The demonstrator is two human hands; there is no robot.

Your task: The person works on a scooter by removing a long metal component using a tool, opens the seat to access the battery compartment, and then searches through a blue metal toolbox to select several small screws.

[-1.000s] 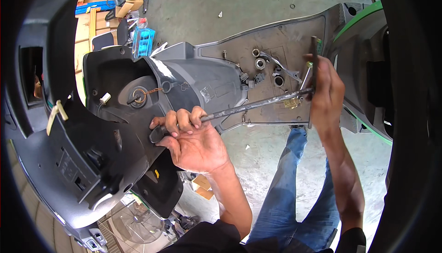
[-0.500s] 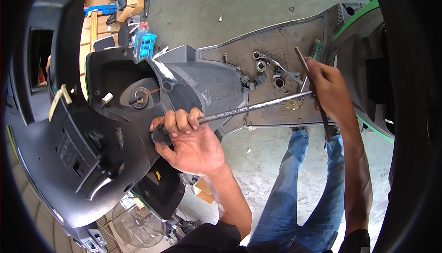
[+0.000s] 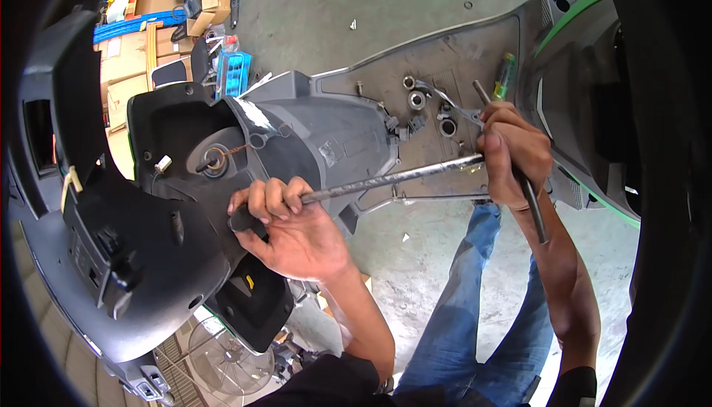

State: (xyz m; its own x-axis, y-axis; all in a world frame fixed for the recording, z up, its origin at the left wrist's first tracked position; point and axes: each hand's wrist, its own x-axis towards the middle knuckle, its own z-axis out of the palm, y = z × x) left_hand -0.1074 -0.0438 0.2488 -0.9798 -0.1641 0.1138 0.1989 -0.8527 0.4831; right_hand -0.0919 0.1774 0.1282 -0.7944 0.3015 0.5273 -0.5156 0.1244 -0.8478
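Note:
A long T-handle wrench (image 3: 393, 177) stretches between my two hands above the scooter body. My left hand (image 3: 300, 236), palm turned up, curls its fingers around the shaft near the dark socket end. That end lies close to the black plastic panel (image 3: 159, 259); whether it is seated on a fastener I cannot tell. Over the footboard (image 3: 393, 58), my right hand (image 3: 515, 156) is closed around the crossbar where it meets the shaft. Both ends of the bar stick out past the fist.
Metal collars (image 3: 417, 101), a lever-like part and dark fittings lie on the footboard, with a yellow-green tool handle (image 3: 506, 73) near the seat base. A key (image 3: 211, 162) on a ring is in the lock. A fan (image 3: 231, 359) and cardboard boxes (image 3: 122, 58) stand around.
My right hand has shifted from the upper part of the crossbar to a fuller grip at its junction with the shaft. My left hand keeps its hold, slightly further left in view.

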